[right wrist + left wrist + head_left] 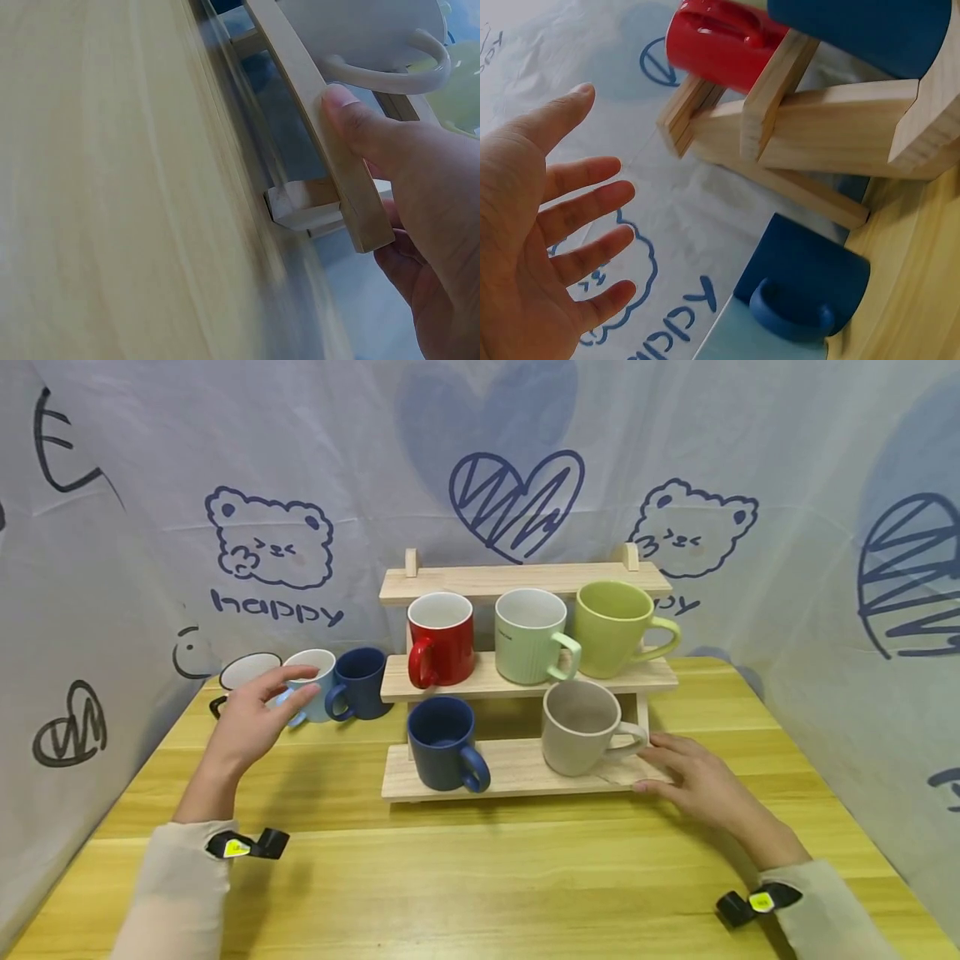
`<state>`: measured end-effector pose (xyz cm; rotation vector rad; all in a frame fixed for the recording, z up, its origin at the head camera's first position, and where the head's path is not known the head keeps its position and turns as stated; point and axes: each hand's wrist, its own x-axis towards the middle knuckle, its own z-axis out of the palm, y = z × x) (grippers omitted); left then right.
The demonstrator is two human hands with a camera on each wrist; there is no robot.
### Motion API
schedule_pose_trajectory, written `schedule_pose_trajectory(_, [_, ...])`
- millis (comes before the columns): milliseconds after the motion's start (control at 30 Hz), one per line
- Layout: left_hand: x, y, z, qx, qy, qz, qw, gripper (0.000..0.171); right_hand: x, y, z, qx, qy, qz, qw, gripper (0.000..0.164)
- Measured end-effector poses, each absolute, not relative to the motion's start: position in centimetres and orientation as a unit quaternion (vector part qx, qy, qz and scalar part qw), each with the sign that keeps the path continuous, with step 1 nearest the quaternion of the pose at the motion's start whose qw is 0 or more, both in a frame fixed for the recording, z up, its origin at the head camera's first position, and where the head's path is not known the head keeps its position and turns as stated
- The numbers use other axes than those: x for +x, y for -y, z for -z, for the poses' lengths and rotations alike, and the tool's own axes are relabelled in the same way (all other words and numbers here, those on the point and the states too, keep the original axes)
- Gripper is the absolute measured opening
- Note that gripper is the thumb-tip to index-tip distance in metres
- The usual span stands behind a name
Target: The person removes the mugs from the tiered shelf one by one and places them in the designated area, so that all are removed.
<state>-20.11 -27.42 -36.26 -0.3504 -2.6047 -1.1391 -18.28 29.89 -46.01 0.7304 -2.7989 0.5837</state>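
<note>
My right hand (697,785) holds the right end of the bottom shelf of a tiered wooden rack (517,768). Its thumb (356,112) presses the shelf's edge, with fingers curled round the end. Just left of that hand sits a beige mug (577,727); a dark blue mug (442,743) shares its shelf. On the middle tier stand a red mug (442,639), a pale green mug (528,635) and a yellow-green mug (611,627). My left hand (255,718), fingers apart and nothing held, hovers near a light blue mug (318,672) and partly covers it in the head view.
Left of the rack, another dark blue mug (362,681) stands on the wooden table (480,877). At the far left is a white mug with a dark rim (251,670), partly behind my left hand. A printed curtain (360,460) closes off the back and sides.
</note>
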Motion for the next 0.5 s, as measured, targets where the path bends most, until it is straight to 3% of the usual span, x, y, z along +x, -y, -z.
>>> schedule_pose_trajectory(500, [-20.4, 24.2, 35.3, -0.16, 0.909, 0.365, 0.122, 0.043, -19.0, -29.8, 46.4, 0.319, 0.926, -0.147, 0.135, 0.059])
